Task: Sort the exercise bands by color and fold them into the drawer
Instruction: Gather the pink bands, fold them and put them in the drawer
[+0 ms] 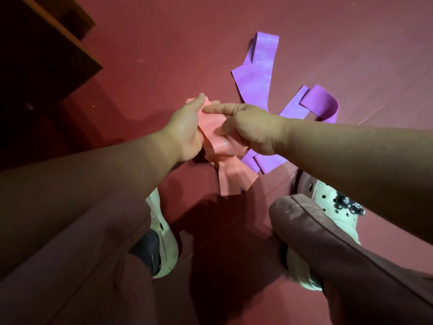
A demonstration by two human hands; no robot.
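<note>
Head view: red floor mat [164,50], purple bands [255,78], pink band [234,178], wooden cabinet corner [46,57].

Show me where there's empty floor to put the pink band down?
The red floor is bare between the wooden cabinet and the purple bands, and again right of those bands. It is crowded under the left hand and right hand holding the pink band, where purple ends and white shoes lie.

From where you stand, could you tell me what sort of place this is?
Probably a workout corner, home or gym: red mat floor, purple exercise bands on it, a pink band held by the left hand and right hand, dark wooden furniture at left.
</note>
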